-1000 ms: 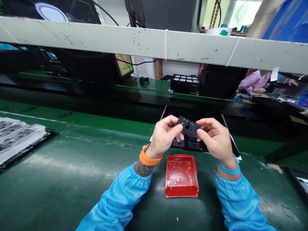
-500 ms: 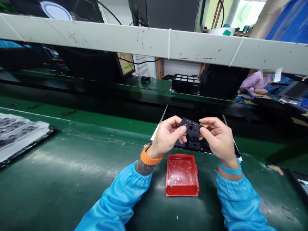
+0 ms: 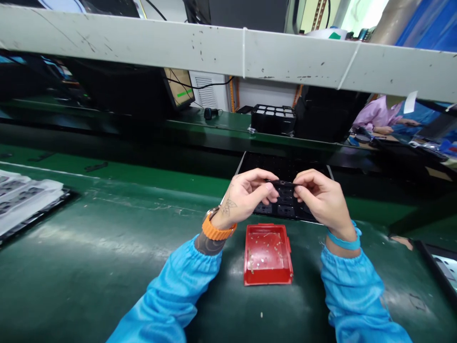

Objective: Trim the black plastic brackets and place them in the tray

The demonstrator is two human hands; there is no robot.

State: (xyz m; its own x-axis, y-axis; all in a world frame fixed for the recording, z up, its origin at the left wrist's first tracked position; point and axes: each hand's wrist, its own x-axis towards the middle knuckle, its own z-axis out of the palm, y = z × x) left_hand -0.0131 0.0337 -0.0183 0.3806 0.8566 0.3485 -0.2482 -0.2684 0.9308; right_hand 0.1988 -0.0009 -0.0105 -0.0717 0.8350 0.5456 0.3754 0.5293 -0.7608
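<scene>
Between my two hands a thin black plate (image 3: pixel 285 183) is seen nearly edge-on, so its face is hidden. My left hand (image 3: pixel 252 193) pinches its left end with thumb and fingers. At the other end, my right hand (image 3: pixel 319 197) grips it between thumb and forefinger. Beneath and behind the hands lies a black tray (image 3: pixel 303 162) with similar dark parts in its pockets. Nearer to me on the bench stands a red bin (image 3: pixel 268 277), holding many tiny pale pieces.
At the left, a white-lined tray (image 3: pixel 30 207) holds dark parts on the green bench (image 3: pixel 124 257). A grey shelf beam (image 3: pixel 214 52) crosses above. Behind stand a monitor (image 3: pixel 181 88) and a black divided box (image 3: pixel 273 120). Another person in pink (image 3: pixel 378 114) works at far right.
Both hands have tilted the black plate from showing its flat face with holes to nearly edge-on. The whole view has shifted slightly; the bin and trays stay in place.
</scene>
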